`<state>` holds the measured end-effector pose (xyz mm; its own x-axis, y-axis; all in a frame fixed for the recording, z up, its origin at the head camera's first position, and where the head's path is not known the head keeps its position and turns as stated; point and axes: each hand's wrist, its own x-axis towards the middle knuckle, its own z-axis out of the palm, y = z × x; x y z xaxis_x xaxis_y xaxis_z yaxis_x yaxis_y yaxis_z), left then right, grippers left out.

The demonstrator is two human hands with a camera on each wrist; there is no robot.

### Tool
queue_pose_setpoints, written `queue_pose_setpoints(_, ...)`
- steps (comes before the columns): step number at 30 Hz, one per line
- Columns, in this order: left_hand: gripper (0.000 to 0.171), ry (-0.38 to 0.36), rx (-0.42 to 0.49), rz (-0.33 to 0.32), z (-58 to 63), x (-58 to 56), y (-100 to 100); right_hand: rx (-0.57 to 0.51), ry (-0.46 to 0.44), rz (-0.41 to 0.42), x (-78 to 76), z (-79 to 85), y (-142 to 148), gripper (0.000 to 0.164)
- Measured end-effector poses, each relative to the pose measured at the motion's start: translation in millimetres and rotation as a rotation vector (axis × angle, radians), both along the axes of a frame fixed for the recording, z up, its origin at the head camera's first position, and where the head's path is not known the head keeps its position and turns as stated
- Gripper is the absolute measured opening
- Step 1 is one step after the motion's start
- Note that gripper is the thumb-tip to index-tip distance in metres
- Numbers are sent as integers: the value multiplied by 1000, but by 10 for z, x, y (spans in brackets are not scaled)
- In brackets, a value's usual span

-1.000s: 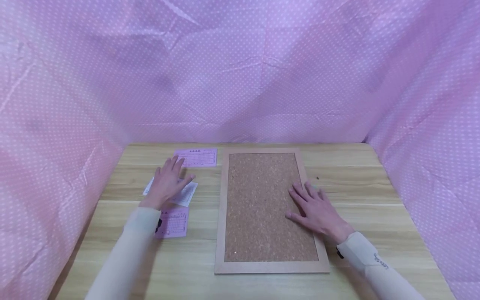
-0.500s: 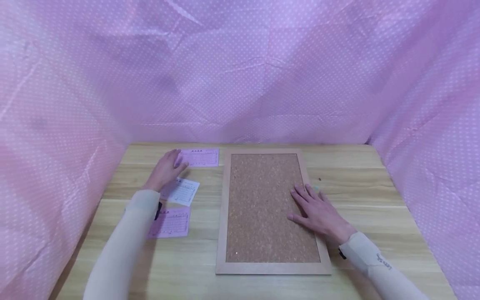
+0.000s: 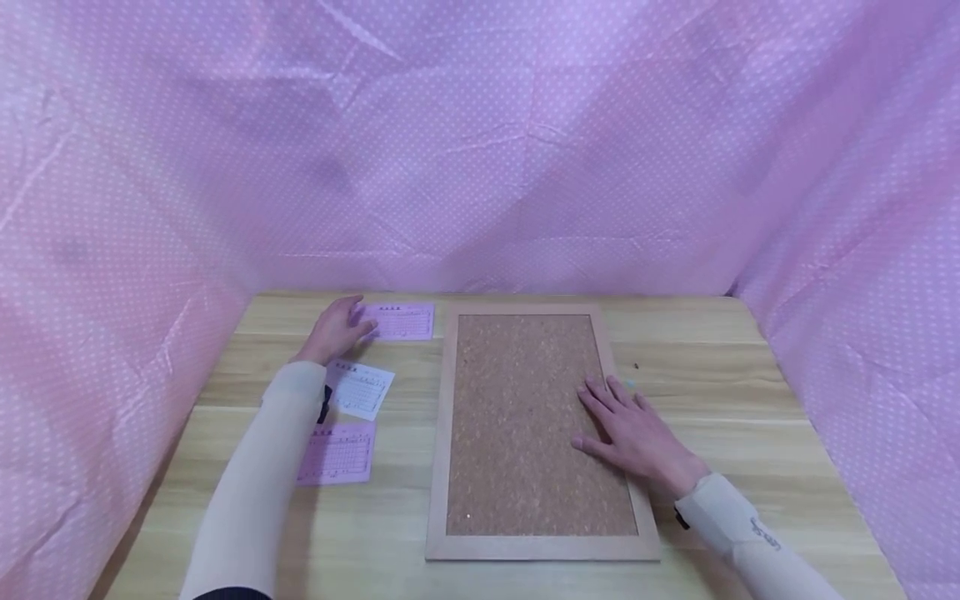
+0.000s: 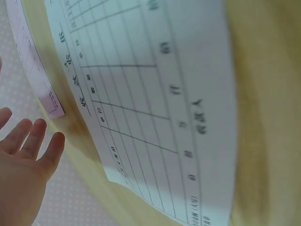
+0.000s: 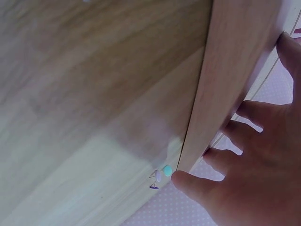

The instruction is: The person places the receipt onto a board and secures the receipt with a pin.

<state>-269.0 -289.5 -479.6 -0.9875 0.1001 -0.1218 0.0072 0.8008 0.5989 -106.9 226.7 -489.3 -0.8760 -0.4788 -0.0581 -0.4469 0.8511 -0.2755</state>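
My left hand is at the left end of the far pink form slip, its fingers loosely bent and the thumb reaching over the slip. Nearer to me lie a white form slip and a second pink slip, partly hidden by my left forearm. In the left wrist view the white slip fills the middle, with my left hand at the lower left, fingers parted. My right hand rests with spread fingers on the right side of a wood-framed cork board.
Several thumbtacks lie on the table just right of the board, including a teal one and a purple one. A small white speck shows on the cork's lower left. Pink dotted cloth encloses the table's back and sides.
My left hand has moved from over the white slip, away and slightly left, to the far pink slip's left end, uncovering more of the white slip. My right hand has stayed on the board.
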Motion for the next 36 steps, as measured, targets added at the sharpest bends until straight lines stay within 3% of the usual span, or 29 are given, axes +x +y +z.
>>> queue_pose_setpoints(6,78,-29,-46,-9,-25,-40,-36,-7,2,-7,10,-2,0,83)
queue_pose_setpoints(14,66,-49,-72,-68,-63,39,-60,-3,6,-1,31,-5,-3,83)
queue_pose_setpoints(24,56,-80,-21,17,-83,50,-47,0,3,0,6,-3,-2,83)
queue_pose_setpoints(36,45,44,17,51,-49,158,-40,1,2,-8,18,17,-16,83)
